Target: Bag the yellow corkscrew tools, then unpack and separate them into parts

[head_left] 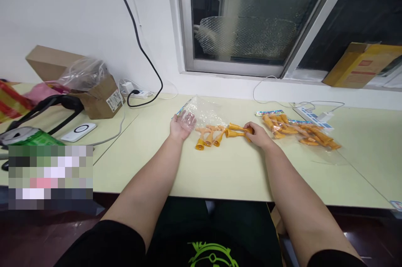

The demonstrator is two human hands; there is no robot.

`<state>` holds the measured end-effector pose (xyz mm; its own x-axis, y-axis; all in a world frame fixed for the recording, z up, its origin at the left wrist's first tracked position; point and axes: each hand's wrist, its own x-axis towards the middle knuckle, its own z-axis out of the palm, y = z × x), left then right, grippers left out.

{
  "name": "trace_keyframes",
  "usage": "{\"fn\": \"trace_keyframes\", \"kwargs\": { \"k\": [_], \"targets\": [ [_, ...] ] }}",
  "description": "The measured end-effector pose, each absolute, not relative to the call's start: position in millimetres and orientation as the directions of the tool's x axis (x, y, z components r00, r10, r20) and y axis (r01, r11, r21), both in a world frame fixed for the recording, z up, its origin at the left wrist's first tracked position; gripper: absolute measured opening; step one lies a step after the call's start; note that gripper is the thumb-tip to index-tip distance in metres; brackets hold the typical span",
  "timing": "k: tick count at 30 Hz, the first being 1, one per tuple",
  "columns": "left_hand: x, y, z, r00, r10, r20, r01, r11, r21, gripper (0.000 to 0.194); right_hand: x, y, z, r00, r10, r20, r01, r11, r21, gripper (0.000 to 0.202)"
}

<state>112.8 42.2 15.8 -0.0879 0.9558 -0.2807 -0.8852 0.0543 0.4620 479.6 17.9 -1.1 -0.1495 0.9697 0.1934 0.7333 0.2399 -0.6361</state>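
Observation:
My left hand (pixel 183 124) is turned palm up at the left side of a clear plastic bag (pixel 205 110). Its fingers curl at the film and show through it, gripping the bag. Several orange-yellow plastic toy horns (pixel 207 139) with flared ends lie at the bag's lower edge, partly under the film. To their right, my right hand (pixel 256 134) has its fingers closed on the narrow ends of two or so toy horns (pixel 235 130), whose flared ends point left. The fingers hide part of these pieces.
Two sealed bags of similar horns (pixel 276 124) lie right of my right hand, before a power strip (pixel 314 116). At left are an opened cardboard box (pixel 100 97), a white charger (pixel 78 132), a green can (pixel 40 139) and cables. A window is behind.

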Motion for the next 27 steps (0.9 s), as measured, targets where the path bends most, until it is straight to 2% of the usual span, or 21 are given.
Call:
{"fn": "trace_keyframes", "kwargs": {
  "k": [5, 8, 10, 15, 22, 27],
  "targets": [
    [110, 30, 13, -0.077, 0.964, -0.255, -0.890, 0.049, 0.453, 0.040, 481, 2, -3, 0.007, 0.972, 0.237, 0.807, 0.134, -0.575, 0.013],
    [108, 27, 12, -0.087, 0.959, -0.269, -0.895, 0.044, 0.445, 0.040, 484, -3, -5, 0.092, 0.958, 0.271, 0.827, 0.078, -0.557, 0.014],
    [107, 28, 11, -0.087, 0.957, -0.275, -0.895, 0.046, 0.443, 0.041, 484, -5, -5, 0.111, 0.938, 0.329, 0.819, 0.101, -0.565, 0.017],
    [105, 33, 9, -0.088, 0.959, -0.269, -0.887, 0.048, 0.458, 0.042, 476, -9, 1, 0.044, 0.911, 0.410, 0.757, 0.238, -0.609, 0.021],
    [101, 38, 6, -0.068, 0.962, -0.263, -0.872, 0.070, 0.484, 0.040, 470, -12, 1, -0.138, 0.951, 0.276, 0.762, 0.280, -0.585, 0.015],
    [101, 40, 5, -0.069, 0.964, -0.257, -0.866, 0.070, 0.495, 0.041, 469, -9, -1, -0.174, 0.939, 0.296, 0.814, 0.307, -0.493, 0.006]
  ]
}}
